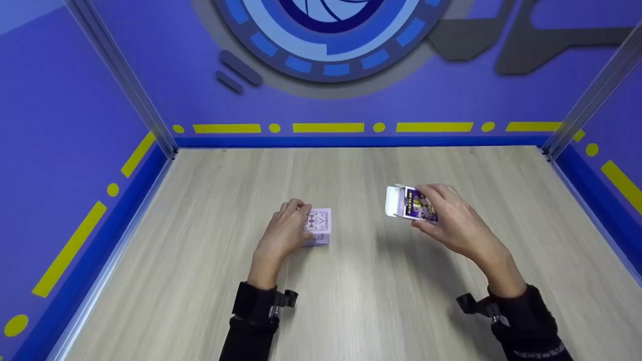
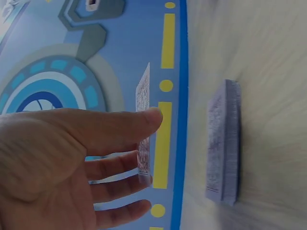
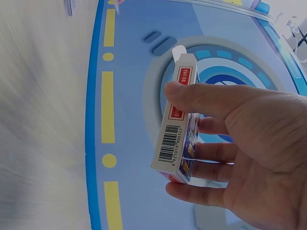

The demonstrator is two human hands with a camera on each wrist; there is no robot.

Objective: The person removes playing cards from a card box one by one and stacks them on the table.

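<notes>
My left hand (image 1: 285, 228) pinches a playing card (image 1: 320, 220) between thumb and fingers, its patterned back facing up. In the left wrist view the card (image 2: 143, 103) looks thin and stands clear of the deck of cards (image 2: 223, 143), which lies stacked on the table. Part of that deck (image 1: 317, 239) shows below the held card in the head view. My right hand (image 1: 454, 220) grips a card box (image 1: 420, 204) off the table, its white end flap open towards the left. A barcode and red labels mark the narrow side of the box (image 3: 175, 124) in the right wrist view.
The pale wood-grain table (image 1: 351, 301) is bounded by a blue back wall (image 1: 331, 113) with yellow marks. Blue side walls (image 1: 65, 150) stand at left and right, with metal posts at the far corners.
</notes>
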